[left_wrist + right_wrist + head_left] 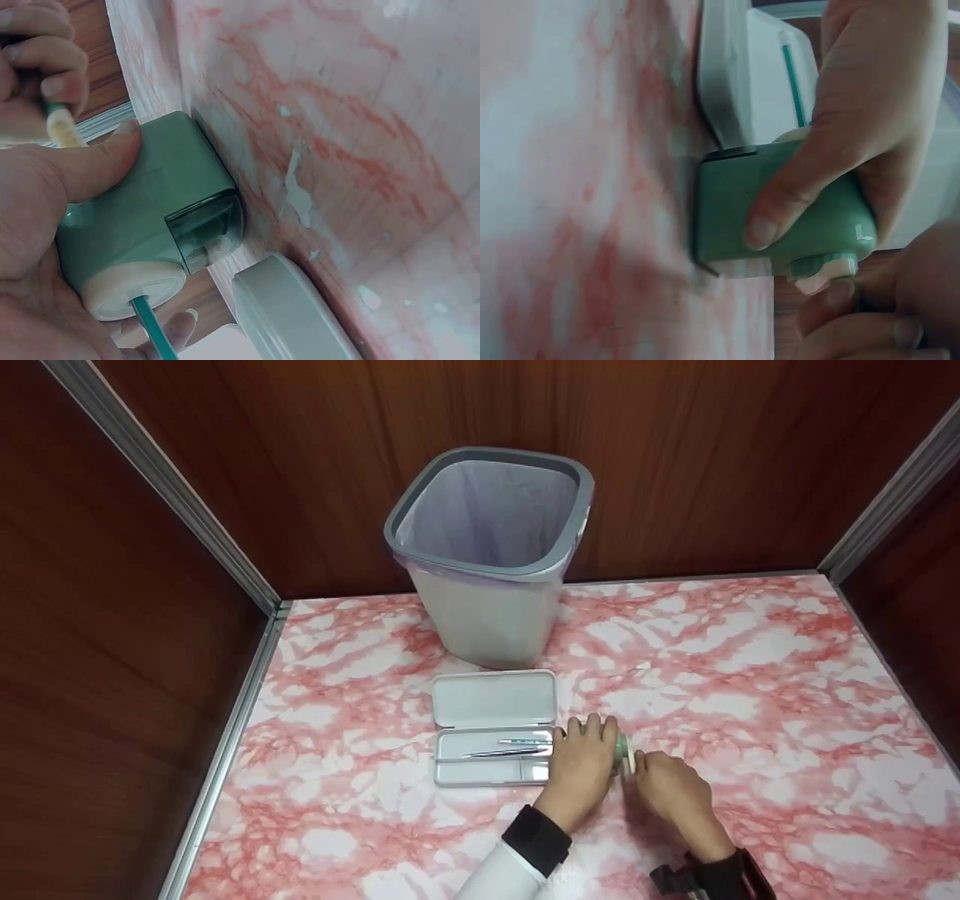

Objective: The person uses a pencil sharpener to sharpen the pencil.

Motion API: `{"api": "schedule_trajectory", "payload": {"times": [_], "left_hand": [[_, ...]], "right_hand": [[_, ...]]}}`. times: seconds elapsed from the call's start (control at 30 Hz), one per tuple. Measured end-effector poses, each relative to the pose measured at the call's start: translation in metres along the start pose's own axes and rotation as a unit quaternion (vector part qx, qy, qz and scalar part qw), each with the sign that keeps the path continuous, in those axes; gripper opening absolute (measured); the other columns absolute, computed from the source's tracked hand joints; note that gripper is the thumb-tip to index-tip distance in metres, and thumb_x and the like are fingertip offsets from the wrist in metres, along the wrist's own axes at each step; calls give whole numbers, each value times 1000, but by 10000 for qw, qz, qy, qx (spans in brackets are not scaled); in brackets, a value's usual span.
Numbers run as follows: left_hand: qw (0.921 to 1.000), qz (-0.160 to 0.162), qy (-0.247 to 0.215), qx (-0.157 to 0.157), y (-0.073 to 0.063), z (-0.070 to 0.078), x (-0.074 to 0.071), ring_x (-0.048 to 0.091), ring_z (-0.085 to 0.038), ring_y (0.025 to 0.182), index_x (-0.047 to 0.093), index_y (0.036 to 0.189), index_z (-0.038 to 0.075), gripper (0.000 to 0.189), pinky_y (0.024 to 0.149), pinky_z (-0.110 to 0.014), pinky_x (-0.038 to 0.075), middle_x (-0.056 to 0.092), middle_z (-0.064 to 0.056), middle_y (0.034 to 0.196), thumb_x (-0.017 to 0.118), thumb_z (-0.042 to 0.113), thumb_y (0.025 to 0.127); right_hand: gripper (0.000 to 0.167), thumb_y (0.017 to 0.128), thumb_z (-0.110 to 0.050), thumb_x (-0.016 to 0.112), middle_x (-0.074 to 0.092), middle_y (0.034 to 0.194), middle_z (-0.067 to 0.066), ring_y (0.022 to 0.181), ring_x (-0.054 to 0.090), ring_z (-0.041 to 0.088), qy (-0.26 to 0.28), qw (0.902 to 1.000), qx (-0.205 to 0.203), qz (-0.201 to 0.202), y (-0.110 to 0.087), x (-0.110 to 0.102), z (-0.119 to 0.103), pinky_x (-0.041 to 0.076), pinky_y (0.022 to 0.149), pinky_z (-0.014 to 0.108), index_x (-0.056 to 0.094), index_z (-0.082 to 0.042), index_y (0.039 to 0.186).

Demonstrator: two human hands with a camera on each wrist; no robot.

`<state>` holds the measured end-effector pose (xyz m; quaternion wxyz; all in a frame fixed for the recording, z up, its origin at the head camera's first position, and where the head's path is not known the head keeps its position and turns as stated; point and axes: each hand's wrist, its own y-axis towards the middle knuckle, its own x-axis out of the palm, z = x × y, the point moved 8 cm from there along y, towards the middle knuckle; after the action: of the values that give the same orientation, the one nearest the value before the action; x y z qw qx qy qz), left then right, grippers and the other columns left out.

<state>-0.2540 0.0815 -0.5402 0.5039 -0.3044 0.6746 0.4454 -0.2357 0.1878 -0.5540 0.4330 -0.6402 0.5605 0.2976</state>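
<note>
A green pencil sharpener (176,161) with a hand crank and a clear dark shavings window is held by my left hand (581,765), thumb along its body. From its cream-coloured front collar sticks a teal pencil (154,330), which reaches over the opened pencil case (480,771). On the sharpener's other end, my right hand (675,787) pinches the knob of the pale crank (832,271) between curled fingers. A slim, silvery pen-like item (510,752) lies in the case's upper compartment. The left hand hides most of the sharpener in the head view.
Behind the case stands a tall grey-rimmed waste bin (487,615) lined with a thin bag. The case lid (495,701) lies back toward it. Brown wood-look panels (675,472) enclose the red-and-white marbled table (787,712) at the back and sides.
</note>
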Motion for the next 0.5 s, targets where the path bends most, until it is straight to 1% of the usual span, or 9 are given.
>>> {"api": "schedule_trajectory", "payload": {"times": [0.13,0.23,0.33,0.5], "left_hand": [[9999,136,28,-16,0,1,-1,55,-22,91,55,125,20,69,68,-36,42,57,0,107,80,51,68],[9998,203,56,-22,0,1,-2,55,-22,89,55,124,20,65,68,-36,42,57,0,107,78,48,70],[9998,198,69,4,0,1,-1,55,-22,88,55,124,20,64,67,-36,42,57,0,106,78,48,71],[9997,225,41,28,1,2,-1,54,-22,87,55,123,19,66,66,-35,42,56,0,104,79,49,70]], "right_hand": [[41,103,-26,38,62,77,20,69,62,38,40,9998,-79,190,0,-8,-3,45,52,51,58,-4,75],[40,103,-27,39,61,76,18,69,61,38,61,9997,-137,214,1,-12,-4,45,52,51,57,-7,73],[41,103,-29,39,62,78,17,71,61,37,93,9996,-158,194,4,-16,-5,44,53,50,57,-7,74],[41,104,-27,38,64,85,18,77,62,38,203,9992,-272,232,10,-22,-8,45,58,51,62,-6,79]]}}
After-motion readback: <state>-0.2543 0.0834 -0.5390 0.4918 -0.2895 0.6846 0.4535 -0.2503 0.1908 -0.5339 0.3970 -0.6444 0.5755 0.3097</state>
